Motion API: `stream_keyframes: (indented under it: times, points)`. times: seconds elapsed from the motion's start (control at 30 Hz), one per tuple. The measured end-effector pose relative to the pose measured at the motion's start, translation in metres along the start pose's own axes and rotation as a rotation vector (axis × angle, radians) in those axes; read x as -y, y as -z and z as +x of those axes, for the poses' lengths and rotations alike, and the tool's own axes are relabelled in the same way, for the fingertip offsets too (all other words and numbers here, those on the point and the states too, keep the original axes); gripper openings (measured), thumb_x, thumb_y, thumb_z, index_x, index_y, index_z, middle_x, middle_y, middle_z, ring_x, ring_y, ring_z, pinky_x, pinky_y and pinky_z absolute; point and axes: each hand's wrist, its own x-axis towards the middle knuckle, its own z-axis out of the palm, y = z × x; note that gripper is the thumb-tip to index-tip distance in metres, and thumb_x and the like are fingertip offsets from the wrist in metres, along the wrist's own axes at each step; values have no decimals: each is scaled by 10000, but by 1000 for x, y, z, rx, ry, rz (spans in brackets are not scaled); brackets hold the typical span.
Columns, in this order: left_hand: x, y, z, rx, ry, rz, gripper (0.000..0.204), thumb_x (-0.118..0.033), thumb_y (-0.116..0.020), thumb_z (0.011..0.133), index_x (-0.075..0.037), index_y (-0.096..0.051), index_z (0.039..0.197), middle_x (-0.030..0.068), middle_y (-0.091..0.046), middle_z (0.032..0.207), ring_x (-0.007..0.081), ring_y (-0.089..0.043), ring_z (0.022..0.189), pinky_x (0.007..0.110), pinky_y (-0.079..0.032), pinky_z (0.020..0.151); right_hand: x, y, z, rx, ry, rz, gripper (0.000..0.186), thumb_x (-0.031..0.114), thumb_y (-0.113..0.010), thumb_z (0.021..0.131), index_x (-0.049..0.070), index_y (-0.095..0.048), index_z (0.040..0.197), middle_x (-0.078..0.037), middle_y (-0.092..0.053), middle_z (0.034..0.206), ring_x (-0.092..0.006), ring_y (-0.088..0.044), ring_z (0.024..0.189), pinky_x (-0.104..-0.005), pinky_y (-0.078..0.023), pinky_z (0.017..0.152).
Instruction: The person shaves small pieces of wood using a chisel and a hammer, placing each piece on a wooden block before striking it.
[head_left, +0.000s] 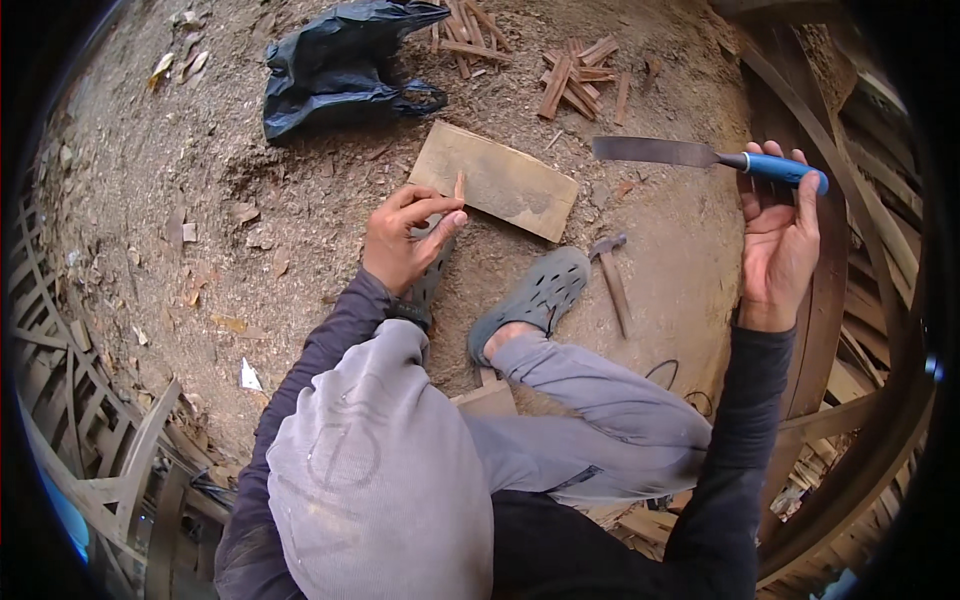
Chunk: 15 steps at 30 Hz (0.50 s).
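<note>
Between the thumb and fingertips of my left hand (400, 242) is a thin, short wooden stick (459, 188), its tip upright. Just beyond that hand lies a flat rectangular wooden board (505, 180) on the ground. Off to the right, my right hand (774, 255) is turned palm up, with the thumb and fingers around the blue handle of a chisel (655, 151). Its broad metal blade points left, held apart from the board. A hammer (615, 290) with a wooden handle rests on the ground between my shoe and my right arm.
A black plastic bag (335, 75) lies at the far side, beside two heaps of split wooden sticks (580, 80). My grey clog (540, 295) stands near the board. Curved wooden pieces (835, 200) line the right edge, and more wooden frames (90, 430) are at the left.
</note>
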Motion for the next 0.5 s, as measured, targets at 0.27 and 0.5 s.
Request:
stream_keyframes:
  times: [0.27,0.5]
  points:
    - [7,3,0,152,428,-399,247,-192,-747,885,-13,-736,1056,32,-721,878,73,-640,773,218,-515,690,-35,-46,-14,-56,281,177,489,517,-352,1034,47,-476,1082,-105,-506,852,-263,-553,809,-470,-488,889]
    - [-8,-1,5,126,97,-103,172,-111,-742,858,-45,-749,1016,89,-731,929,156,-701,799,258,-541,700,-92,-102,-36,71,450,222,659,669,-323,975,41,-503,1062,-123,-552,843,-229,-547,752,-386,-470,725]
